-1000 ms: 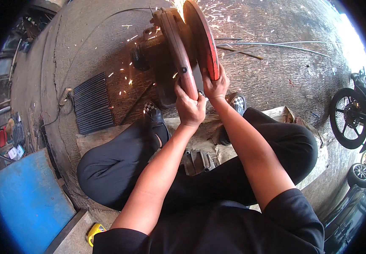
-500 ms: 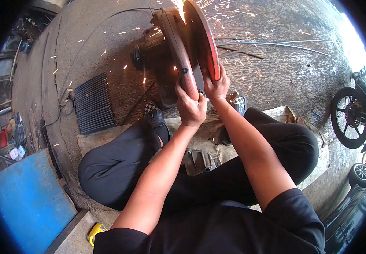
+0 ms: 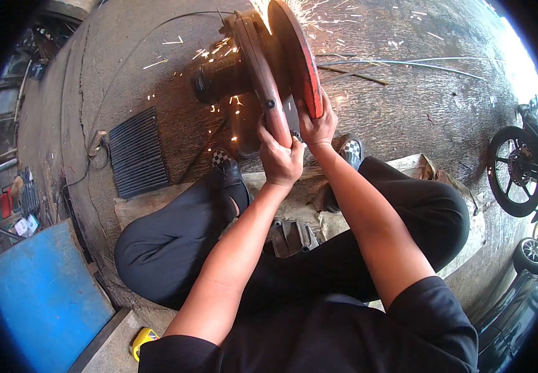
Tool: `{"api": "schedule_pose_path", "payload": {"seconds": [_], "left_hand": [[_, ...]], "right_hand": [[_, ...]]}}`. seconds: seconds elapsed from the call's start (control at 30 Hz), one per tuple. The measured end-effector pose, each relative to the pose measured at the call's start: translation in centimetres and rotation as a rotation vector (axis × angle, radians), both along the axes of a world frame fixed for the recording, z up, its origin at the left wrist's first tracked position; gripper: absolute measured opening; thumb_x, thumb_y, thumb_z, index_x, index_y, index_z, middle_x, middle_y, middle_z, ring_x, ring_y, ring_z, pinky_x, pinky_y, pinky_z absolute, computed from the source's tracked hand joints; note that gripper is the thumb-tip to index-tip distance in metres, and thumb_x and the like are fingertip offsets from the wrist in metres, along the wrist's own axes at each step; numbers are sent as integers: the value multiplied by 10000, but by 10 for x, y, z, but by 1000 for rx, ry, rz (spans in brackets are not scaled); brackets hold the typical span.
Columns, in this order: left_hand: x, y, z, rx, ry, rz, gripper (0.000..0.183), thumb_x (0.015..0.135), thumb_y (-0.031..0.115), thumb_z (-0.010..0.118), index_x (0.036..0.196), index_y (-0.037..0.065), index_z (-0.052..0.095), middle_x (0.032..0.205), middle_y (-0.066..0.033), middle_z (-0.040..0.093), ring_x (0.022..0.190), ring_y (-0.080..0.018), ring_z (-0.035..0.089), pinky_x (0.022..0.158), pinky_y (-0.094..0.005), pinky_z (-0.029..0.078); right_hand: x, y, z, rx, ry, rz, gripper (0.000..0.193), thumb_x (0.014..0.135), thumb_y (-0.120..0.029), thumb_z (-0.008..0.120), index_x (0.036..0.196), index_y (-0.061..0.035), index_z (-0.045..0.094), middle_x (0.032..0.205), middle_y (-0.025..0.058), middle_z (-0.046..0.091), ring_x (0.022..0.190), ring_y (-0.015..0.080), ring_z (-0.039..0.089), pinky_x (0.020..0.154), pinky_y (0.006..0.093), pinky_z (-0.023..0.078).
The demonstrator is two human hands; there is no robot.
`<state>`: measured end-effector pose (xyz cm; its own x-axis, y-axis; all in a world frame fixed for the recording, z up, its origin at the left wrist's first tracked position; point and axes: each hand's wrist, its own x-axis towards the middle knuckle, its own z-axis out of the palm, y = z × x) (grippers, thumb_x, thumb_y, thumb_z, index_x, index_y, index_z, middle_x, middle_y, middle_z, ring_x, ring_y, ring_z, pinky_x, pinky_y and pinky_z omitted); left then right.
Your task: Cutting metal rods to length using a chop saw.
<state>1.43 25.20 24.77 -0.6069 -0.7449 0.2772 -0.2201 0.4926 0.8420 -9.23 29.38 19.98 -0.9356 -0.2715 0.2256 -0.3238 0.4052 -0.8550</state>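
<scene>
A chop saw point(image 3: 257, 68) stands on the floor in front of me, spraying bright sparks from its top end. My left hand point(image 3: 281, 159) is closed round its long brownish-red handle, thumb toward the right. Beside it, my right hand point(image 3: 320, 128) grips the lower end of the saw's red blade guard point(image 3: 310, 81). The dark motor point(image 3: 213, 81) juts out to the left. Glare and the guard hide the cutting point, so the piece being cut cannot be made out.
A row of dark rods point(image 3: 138, 152) lies left of the saw. Long thin rods point(image 3: 418, 64) stretch to the right. A metal part point(image 3: 292, 237) sits between my legs. A blue panel point(image 3: 48, 298) and yellow tape measure point(image 3: 142, 342) are at lower left, a motorcycle wheel point(image 3: 497, 180) at right.
The sparks fly in a different pattern, with more now bursting around the motor on the left. Both hands keep their grip, and the saw has barely shifted.
</scene>
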Motion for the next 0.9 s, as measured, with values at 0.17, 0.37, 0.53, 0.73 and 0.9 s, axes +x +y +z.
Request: {"api": "schedule_pose_path", "payload": {"seconds": [0.17, 0.37, 0.53, 0.73, 0.9], "left_hand": [[3, 0, -11, -78, 10, -16, 759, 701, 40, 593, 1353, -90, 229, 1178, -336, 493, 1064, -469, 545, 932, -467, 431], [2, 2, -12, 47, -8, -14, 796, 695, 6, 594, 1374, -69, 186, 1250, -332, 442, 1119, -468, 510, 945, -467, 423], [-14, -10, 37, 197, -41, 2, 926, 739, 65, 610, 1462, -24, 38, 1331, -342, 400, 1219, -419, 466, 1008, -425, 377], [-12, -84, 147, 388, 532, -194, 637, 863, 122, 551, 1410, 12, 245, 1186, -246, 579, 982, -319, 647, 783, -379, 551], [-2, -150, 122, 741, 560, 216, 311, 891, 145, 512, 1172, 24, 454, 1022, -167, 637, 751, -261, 670, 653, -339, 547]], "right_hand": [[2, 4, -12, 41, -5, 9, 562, 751, -279, 636, 1259, -68, 520, 1120, 188, 611, 965, 397, 606, 827, 440, 491], [5, 3, -20, 9, -45, 10, 591, 781, -324, 629, 1271, -23, 487, 1184, 212, 584, 1017, 398, 592, 928, 443, 443], [-2, -6, 41, 191, -6, -53, 544, 817, -370, 612, 1245, -47, 520, 1109, 184, 625, 1124, 328, 537, 1073, 547, 188], [-57, -20, 157, -183, 177, 79, 396, 896, -395, 545, 1102, -74, 649, 971, 135, 692, 947, 305, 621, 1049, 495, 216], [-9, -16, 81, -842, 21, -439, 350, 916, -85, 537, 1215, 96, 512, 1209, 209, 567, 1149, 288, 529, 1042, 365, 352]]}}
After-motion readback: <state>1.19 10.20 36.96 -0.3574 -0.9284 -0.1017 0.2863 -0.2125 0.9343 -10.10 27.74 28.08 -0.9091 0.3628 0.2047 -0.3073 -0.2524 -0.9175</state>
